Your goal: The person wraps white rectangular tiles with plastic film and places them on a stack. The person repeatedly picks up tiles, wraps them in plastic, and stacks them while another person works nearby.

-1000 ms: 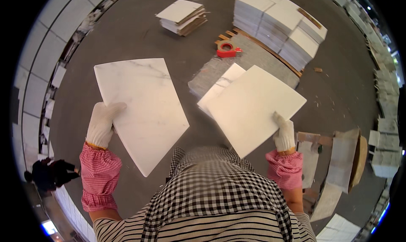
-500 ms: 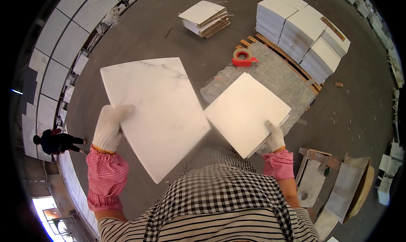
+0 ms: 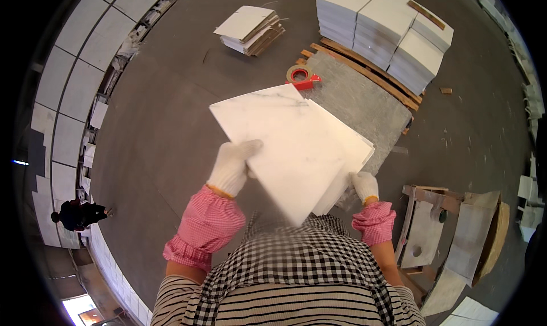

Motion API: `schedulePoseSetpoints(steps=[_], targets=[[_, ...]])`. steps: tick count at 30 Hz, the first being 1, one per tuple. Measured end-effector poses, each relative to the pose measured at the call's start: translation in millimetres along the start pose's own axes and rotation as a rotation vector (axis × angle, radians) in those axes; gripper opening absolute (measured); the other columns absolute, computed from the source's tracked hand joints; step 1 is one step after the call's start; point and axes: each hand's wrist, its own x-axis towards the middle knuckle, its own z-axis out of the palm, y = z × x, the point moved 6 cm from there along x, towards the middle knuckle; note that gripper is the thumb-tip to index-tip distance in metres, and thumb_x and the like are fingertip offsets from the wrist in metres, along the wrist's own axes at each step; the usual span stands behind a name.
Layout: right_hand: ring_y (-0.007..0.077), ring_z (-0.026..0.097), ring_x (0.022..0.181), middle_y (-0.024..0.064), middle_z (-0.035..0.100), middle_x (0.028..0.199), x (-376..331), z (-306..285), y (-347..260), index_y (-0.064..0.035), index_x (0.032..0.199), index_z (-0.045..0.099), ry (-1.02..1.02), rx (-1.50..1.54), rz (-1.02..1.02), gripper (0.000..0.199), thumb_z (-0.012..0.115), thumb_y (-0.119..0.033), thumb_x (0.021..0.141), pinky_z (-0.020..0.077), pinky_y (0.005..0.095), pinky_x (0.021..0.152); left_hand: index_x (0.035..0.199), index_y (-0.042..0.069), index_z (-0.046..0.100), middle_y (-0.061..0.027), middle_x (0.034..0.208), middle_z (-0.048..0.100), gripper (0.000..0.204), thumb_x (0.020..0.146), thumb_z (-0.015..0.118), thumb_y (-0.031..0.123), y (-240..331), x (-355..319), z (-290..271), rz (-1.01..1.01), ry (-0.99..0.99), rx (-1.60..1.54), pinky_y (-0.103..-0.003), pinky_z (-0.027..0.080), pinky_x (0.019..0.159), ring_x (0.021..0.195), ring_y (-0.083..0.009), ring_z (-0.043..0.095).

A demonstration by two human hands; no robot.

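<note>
My left hand (image 3: pixel 232 165), in a white knit glove, grips the left edge of a white marble tile (image 3: pixel 273 138) with grey veins, thumb on its face. The tile is tilted and overlaps a small stack of thin white square sheets (image 3: pixel 336 123), hiding much of it; whether they touch I cannot tell. My right hand (image 3: pixel 364 186), also gloved, is closed at the stack's lower right edge, its fingers partly hidden. Beyond the stack, a red tape dispenser (image 3: pixel 307 83) with a tan roll sits on a grey covered surface (image 3: pixel 364 92).
White stacks (image 3: pixel 387 27) stand on a wooden pallet (image 3: pixel 370 69) at the far right. A smaller pile of white sheets and cardboard (image 3: pixel 248 27) lies on the floor farther off. A wooden frame (image 3: pixel 424 240) and cardboard (image 3: pixel 478 235) are near right. A person (image 3: pixel 82 215) is at far left.
My left hand has carried the marble tile to the right, and it now overlaps the white stack. The right thumb has shifted from the top sheet toward its edge. The view has shifted slightly.
</note>
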Motion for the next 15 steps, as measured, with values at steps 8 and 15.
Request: schedulePoseSetpoints(steps=[8, 15], targets=[[0.0124, 0.063, 0.06, 0.0065, 0.067, 0.075, -31, -10, 40, 0.0005, 0.097, 0.067, -0.119, 0.925, 0.193, 0.045, 0.051, -0.039, 0.108, 0.0501, 0.0264, 0.05, 0.145, -0.011, 0.045, -0.0211, 0.135, 0.063, 0.061, 0.093, 0.065, 0.013, -75, 37, 34, -0.034, -0.201, -0.242, -0.045, 0.066, 0.081, 0.114, -0.0329, 0.07], [0.0123, 0.062, 0.063, 0.0053, 0.068, 0.078, -56, 21, 9, 0.0006, 0.1, 0.069, -0.171, 0.953, 0.186, 0.035, 0.057, -0.032, 0.104, 0.0499, 0.0255, 0.055, 0.154, -0.009, 0.034, -0.021, 0.154, 0.049, 0.061, 0.1, 0.056, 0.01, -165, 44, 6, -0.154, -0.255, -0.418, -0.046, 0.043, 0.116, 0.139, -0.0351, 0.052]])
